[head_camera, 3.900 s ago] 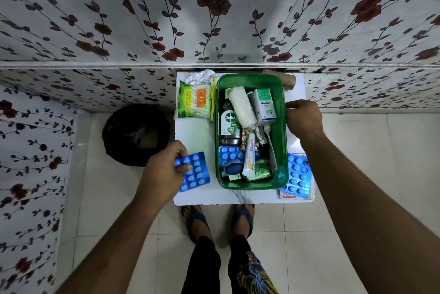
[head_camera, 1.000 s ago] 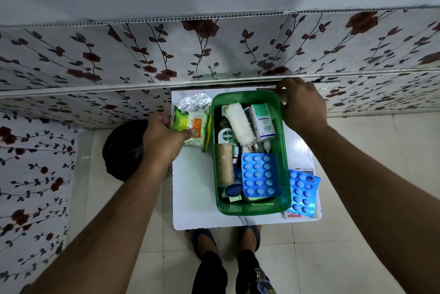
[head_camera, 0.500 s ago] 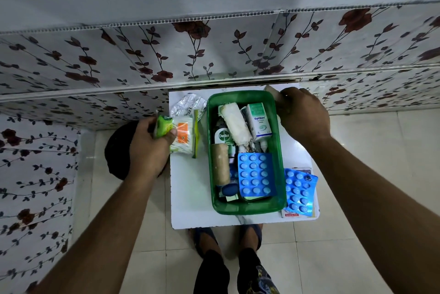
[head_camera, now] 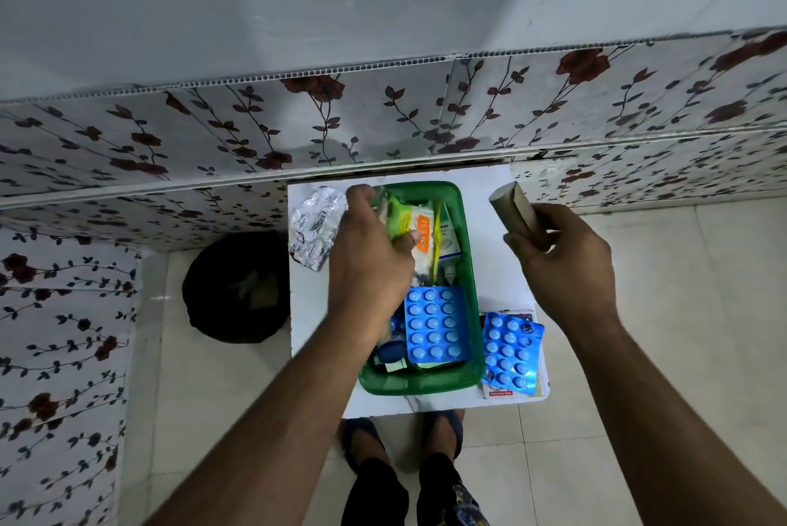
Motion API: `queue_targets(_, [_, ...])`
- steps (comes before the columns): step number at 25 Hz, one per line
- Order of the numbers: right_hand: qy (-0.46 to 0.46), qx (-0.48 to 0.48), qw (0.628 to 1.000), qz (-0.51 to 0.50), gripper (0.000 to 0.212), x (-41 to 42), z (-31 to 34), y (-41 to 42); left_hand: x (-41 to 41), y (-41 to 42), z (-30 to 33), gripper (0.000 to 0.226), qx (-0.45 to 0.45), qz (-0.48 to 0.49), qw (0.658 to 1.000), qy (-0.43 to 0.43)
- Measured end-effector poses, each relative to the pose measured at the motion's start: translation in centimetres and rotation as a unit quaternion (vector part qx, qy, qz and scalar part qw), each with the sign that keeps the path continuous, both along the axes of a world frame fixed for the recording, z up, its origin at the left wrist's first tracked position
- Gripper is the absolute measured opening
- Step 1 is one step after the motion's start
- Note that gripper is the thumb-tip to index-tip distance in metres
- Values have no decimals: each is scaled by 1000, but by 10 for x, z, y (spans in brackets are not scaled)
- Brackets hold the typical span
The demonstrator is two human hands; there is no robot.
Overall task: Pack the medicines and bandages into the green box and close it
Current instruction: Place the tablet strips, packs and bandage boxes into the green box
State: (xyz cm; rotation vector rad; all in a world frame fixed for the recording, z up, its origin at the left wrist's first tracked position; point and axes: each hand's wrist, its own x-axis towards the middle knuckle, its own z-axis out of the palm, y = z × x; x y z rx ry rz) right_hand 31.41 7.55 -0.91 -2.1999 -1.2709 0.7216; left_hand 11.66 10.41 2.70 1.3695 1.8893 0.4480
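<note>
Green box (head_camera: 468, 283) sits open on the white table (head_camera: 311, 312), holding a blue pill sheet (head_camera: 434, 325) (small cartons too). Your left hand (head_camera: 370, 266) grips a green packet (head_camera: 409, 223) over it; your right hand (head_camera: 566, 261) holds a brown roll (head_camera: 513, 208).

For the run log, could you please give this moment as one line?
left hand: lowering green packet into green box | right hand: holding brown roll | blue pill strip: outside

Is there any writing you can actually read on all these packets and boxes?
None reads clearly.
White carton in the green box: partial letters, maybe "...sex", unsure.
Green-orange packet in the left hand: print blurred.
Leaflet under the blue blister pack: red strip, too small.
Silver foil strip: unreadable.
</note>
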Motion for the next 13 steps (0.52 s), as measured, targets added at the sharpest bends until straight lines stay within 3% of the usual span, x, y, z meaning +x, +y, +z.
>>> queue_targets(3, [12,-2,1000,5,36,3,5,-7,-3,-4,-8,64,66,-112,981,142])
queue_targets(5, [16,-7,1000,6,36,5,6,-11,-12,-7,-13,77,124,-193,942,245])
queue_targets(7, [19,-18,1000,7,37,4,6,-14,-17,-5,-19,76,153,-259,898,321])
queue_targets(10, [31,-40,999,20,35,-3,12,-20,-19,6,-30,64,142,-292,883,339])
queue_targets(13, [40,-62,997,34,29,-15,26,-29,-23,10,-37,67,144,-299,882,335])
